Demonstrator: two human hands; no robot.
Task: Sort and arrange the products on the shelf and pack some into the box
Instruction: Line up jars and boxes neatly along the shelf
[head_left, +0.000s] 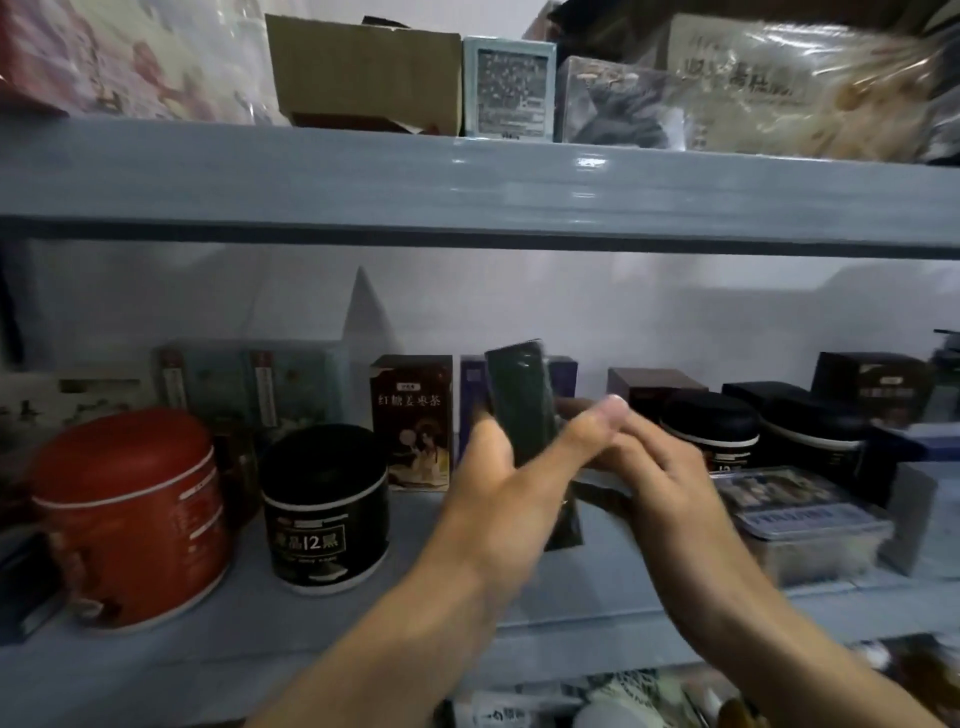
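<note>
On the lower shelf (395, 618), far to the left of the left hand, a red canister (130, 514) is seen standing upright. Between it and the left hand a black canister (324, 504) with a pale label is placed, just beside the red one. Behind it and closer to the hand a brown carton (413, 421) printed with a figure is stood against the back wall. A dark blue box (470, 389) is partly hidden behind the left hand's fingers.

The left hand (498, 483) is raised above the shelf and a narrow dark green pack (519, 405) is grasped in it, pinched between thumb and fingers. The pack is held clear of the shelf, nearly upright and leaning slightly left. Its lower end is seen between the two hands.

The right hand (660, 467) is pressed against the left thumb. Its fingers are reached behind the pack's right edge, but through the blur it cannot be told whether the pack is gripped by them.

Just behind the right hand a black jar (709, 421) is set, with a second black jar (810, 431) further right. In front of that one, right of the hand, a clear plastic box (800, 514) is laid flat
</note>
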